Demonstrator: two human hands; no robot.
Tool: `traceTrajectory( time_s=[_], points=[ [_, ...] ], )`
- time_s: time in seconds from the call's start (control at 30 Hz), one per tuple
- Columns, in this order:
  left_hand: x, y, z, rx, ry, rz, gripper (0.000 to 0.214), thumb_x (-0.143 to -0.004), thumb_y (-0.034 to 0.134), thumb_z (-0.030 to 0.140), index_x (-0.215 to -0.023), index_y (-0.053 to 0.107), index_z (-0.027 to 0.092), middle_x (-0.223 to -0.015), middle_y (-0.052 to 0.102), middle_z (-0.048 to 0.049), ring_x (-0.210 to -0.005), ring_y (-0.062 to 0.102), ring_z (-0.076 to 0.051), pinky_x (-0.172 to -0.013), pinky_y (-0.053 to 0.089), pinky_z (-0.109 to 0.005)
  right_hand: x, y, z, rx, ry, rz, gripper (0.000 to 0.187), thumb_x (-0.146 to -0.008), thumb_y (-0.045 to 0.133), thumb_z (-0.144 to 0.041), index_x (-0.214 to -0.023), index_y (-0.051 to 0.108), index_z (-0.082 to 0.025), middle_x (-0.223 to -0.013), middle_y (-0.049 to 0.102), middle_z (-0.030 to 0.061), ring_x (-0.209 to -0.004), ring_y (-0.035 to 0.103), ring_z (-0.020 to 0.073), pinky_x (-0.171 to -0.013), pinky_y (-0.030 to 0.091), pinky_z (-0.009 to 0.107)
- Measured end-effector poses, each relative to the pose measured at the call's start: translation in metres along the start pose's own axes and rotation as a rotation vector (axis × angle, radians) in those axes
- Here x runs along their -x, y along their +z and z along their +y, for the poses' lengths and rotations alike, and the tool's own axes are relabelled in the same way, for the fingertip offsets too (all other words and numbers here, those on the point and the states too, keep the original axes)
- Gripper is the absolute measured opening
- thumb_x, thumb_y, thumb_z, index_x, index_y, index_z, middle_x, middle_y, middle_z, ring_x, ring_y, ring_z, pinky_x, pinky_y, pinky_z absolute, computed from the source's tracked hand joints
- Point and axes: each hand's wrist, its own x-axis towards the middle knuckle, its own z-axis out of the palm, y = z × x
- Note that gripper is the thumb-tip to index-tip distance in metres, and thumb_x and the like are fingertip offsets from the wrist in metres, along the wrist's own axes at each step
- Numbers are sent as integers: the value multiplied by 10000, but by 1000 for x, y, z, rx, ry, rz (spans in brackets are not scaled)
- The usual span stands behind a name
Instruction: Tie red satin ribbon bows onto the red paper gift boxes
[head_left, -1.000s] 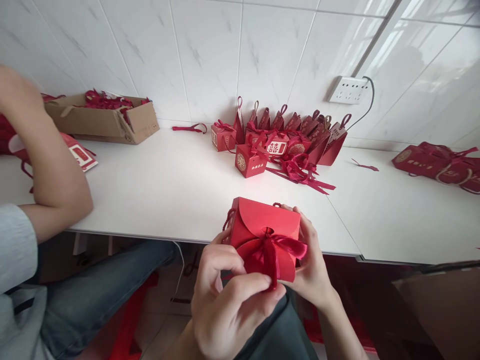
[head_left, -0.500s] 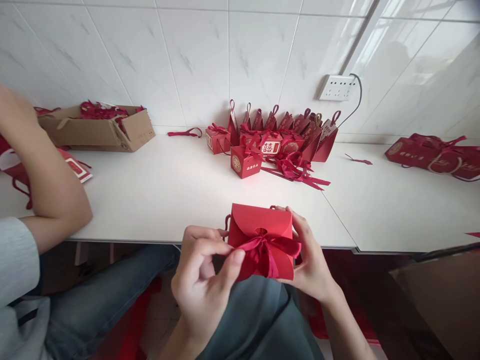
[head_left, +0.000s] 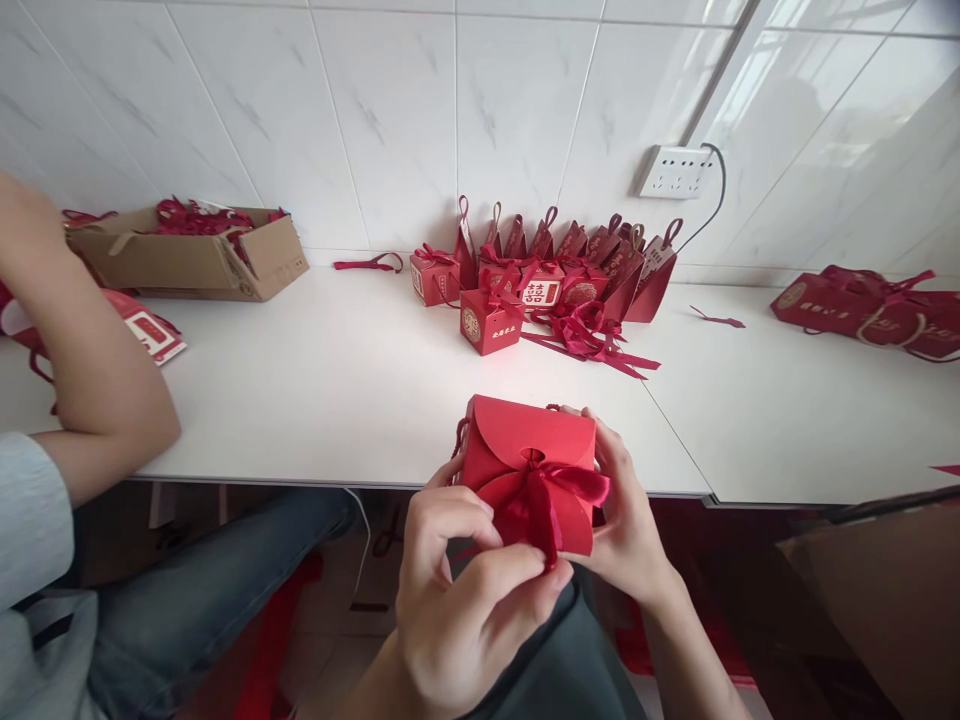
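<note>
A red gift box (head_left: 525,430) with a curved flap is held over my lap, just in front of the table edge. A dark red ribbon (head_left: 574,483) is tied in a bow at the slot in its front. My left hand (head_left: 472,600) pinches a hanging ribbon tail between thumb and index finger, low on the box front. My right hand (head_left: 626,530) grips the box by its right side, fingers behind it and thumb underneath. A twisted cord shows at the box's upper left corner.
Several small red boxes (head_left: 491,325) and a heap of ribbons (head_left: 592,340) sit by the wall. A cardboard box (head_left: 255,260) of ribbons stands at left, near a co-worker's arm (head_left: 112,370). Red boxes (head_left: 847,310) lie at right. A brown carton (head_left: 877,590) is at lower right.
My left hand has moved right and down, from the bow's left loop to a ribbon tail. The gift box has shifted slightly right and up.
</note>
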Motion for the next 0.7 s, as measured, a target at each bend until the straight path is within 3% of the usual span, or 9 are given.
traceTrajectory(
  time_s=[0.7],
  points=[
    [0, -1, -1, 40, -14, 16, 72, -790, 638, 124, -762, 587, 166, -783, 411, -8, -793, 509, -131, -743, 515, -309, 2, 1, 3, 1, -2, -2, 956, -676, 776, -363, -1441, 207, -297, -1426, 349, 127, -1311, 366, 322, -996, 441, 489]
  ],
)
